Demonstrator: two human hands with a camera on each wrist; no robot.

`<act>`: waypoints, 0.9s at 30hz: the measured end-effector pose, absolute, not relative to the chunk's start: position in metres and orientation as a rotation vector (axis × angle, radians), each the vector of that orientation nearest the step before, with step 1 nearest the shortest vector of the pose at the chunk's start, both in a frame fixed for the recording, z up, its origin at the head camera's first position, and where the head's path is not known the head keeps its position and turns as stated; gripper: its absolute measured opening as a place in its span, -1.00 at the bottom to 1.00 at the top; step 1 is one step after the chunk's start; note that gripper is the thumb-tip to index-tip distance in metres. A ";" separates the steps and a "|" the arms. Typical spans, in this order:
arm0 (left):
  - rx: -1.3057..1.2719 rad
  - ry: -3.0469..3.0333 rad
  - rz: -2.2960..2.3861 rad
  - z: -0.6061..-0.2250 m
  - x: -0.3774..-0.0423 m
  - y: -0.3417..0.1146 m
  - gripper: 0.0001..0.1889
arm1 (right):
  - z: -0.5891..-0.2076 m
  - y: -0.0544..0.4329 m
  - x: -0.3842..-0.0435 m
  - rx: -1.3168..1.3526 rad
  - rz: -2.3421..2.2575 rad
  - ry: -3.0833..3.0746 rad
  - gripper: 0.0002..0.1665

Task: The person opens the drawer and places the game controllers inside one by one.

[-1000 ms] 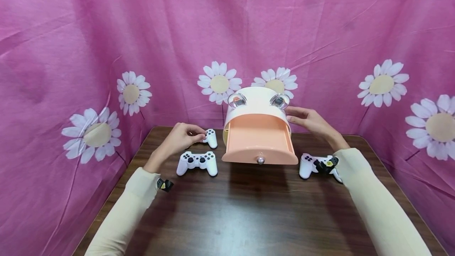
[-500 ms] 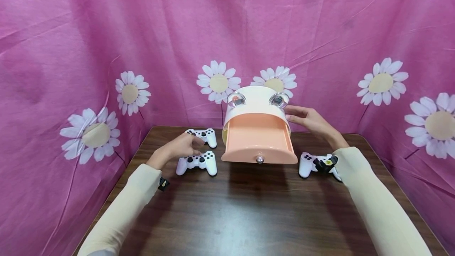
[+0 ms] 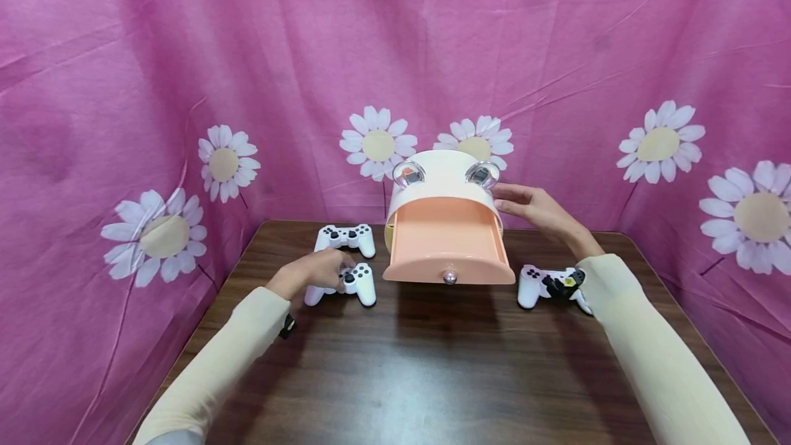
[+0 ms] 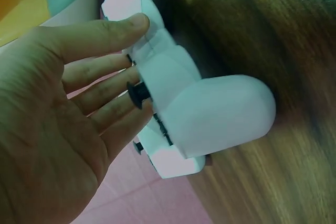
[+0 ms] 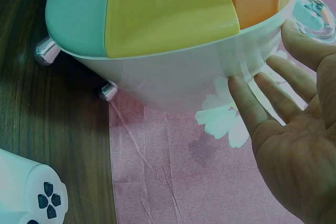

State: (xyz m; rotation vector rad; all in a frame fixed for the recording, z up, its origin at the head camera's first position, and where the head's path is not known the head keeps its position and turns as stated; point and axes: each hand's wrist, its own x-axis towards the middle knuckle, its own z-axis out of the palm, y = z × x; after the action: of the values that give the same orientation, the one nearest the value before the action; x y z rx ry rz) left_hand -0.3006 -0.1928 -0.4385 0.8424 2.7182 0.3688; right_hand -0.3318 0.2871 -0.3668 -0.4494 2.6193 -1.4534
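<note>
My left hand (image 3: pixel 318 270) reaches over the nearer of two white game controllers (image 3: pixel 366 287) on the left. In the left wrist view, the thumb overlaps that controller (image 4: pixel 215 114) and the fingers extend loosely along its stick side. A white rounded desktop cabinet (image 3: pixel 448 169) with two silvery bulging eyes stands at the back middle. Its peach drawer (image 3: pixel 448 242) is pulled out, and nothing lies in the visible part. My right hand (image 3: pixel 546 215) has straight, spread fingers against the cabinet's right side; the right wrist view shows its fingertips at the white shell (image 5: pixel 173 80).
Behind the nearer controller lies another white controller (image 3: pixel 366 242). A third controller (image 3: pixel 530 287) sits under my right wrist, partly covered by a black wrist device (image 3: pixel 564 287). Teal (image 5: pixel 79 14) and yellow (image 5: pixel 168 17) fronts show below the peach drawer. A pink flowered curtain (image 3: pixel 296 88) hangs behind the table.
My left hand has come back from the far left controller to the nearer one, uncovering the far one. My right hand and the cabinet have stayed in place.
</note>
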 end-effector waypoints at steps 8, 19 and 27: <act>0.771 2.718 0.287 -0.442 -0.300 -0.189 -0.33 | -0.365 0.288 -0.330 -0.447 -1.463 2.598 -0.23; 0.777 2.739 0.220 -0.441 -0.299 -0.189 -0.35 | -0.367 0.288 -0.331 -0.458 -1.480 2.560 -0.21; 0.809 2.770 0.250 -0.442 -0.298 -0.191 -0.40 | -0.368 0.287 -0.331 -0.440 -1.514 2.533 -0.23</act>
State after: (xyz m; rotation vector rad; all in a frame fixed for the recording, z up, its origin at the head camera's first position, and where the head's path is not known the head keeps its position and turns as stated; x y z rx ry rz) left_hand -0.2975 -0.1909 -0.4416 0.8088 2.7700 0.2498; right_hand -0.3312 0.2867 -0.3680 -0.4395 2.5331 -1.5144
